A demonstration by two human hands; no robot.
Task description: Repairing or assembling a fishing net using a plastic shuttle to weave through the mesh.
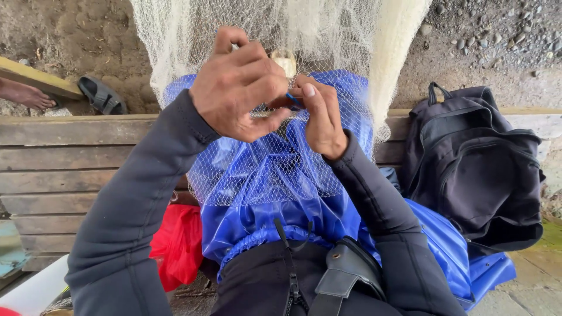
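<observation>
Far left, at the frame edge: another person's bare foot [24, 95] on the dirt, beside a grey rubber sandal [102, 96] and a slanting pale wooden plank [41, 78]. Below these, a weathered grey plank surface [58, 169] running across the view. Lower left, a crumpled red plastic bag [178, 246] tucked against the lap.

Centre left: left hand [237, 85], dark-sleeved, raised above the lap, fingers curled and pinched shut on the fine white mesh fishing net [263, 169]. Net hanging down from the top of the frame, draped over shiny blue waterproof sheeting [275, 216] spread across the knees. Just behind the hands, a small pale object [285, 60] partly hidden, kind unclear.

Centre right: right hand [321, 117] touching the left, thumb and fingers closed on a thin blue tool [293, 99] and on the same net strands. Below, a black leather pouch [345, 272] at the waist.

Right: a black fabric backpack [474, 169] resting on the surface, leaning against the blue sheeting, gravel ground beyond.
</observation>
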